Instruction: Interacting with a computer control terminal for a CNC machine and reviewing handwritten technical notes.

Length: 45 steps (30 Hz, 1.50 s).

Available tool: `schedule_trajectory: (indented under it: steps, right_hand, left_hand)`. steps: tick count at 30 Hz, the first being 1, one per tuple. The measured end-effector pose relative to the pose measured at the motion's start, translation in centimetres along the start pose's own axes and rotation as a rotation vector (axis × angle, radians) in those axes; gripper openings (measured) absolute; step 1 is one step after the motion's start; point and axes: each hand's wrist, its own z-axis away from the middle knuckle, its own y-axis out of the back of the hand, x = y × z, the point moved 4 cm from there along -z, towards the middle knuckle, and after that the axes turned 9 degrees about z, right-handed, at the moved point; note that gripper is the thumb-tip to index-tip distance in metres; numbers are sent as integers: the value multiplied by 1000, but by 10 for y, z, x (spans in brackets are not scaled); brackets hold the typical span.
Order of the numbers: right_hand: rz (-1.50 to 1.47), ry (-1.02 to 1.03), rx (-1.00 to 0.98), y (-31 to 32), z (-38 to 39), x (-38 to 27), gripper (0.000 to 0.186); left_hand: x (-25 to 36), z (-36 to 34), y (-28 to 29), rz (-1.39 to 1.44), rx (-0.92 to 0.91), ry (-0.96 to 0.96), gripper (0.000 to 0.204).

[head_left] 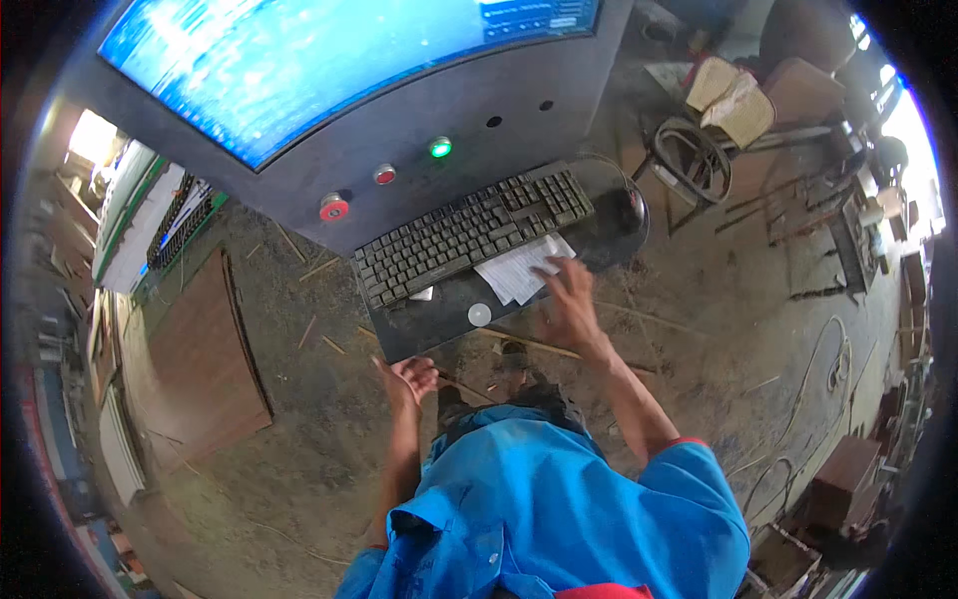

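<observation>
A dusty black keyboard (469,235) lies on a narrow dark shelf (419,329) below a lit screen (339,60). White paper sheets (514,275) rest against the keyboard's near edge. Over the right edge of these sheets, my right hand (571,309) is open with its fingers apart; whether the fingertips touch the paper I cannot tell. My left hand (407,379) is just off the shelf's near left corner, palm up, thumb apart and fingers loosely bent, holding nothing. A pale round disc (480,315) sits on the shelf between the hands.
A black mouse (629,210) is at the shelf's right end. Red buttons (334,208) and a lit green button (440,148) are on the grey cabinet (399,120). A brown board (195,359) lies left; a black steering-wheel-like ring (691,162) stands right. Wood strips litter the floor.
</observation>
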Motion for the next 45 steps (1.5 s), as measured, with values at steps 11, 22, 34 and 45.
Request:
schedule_trajectory:
  steps: [11,22,34,45]
  right_hand:
    - [-18,95,-109,-25,15,-19,51]
    - [-592,-1121,355,-31,64,27,71]
    - [-1351,-1253,177,-19,78,9,17]
    - [-1151,-973,-340,74,109,-29,34]
  left_hand:
    - [-95,17,-2,-535,-334,238,69]
    - [-77,38,-80,-569,-441,232,55]
    - [-74,38,-98,-557,-572,227,54]
    - [-43,103,-141,-346,-873,300,73]
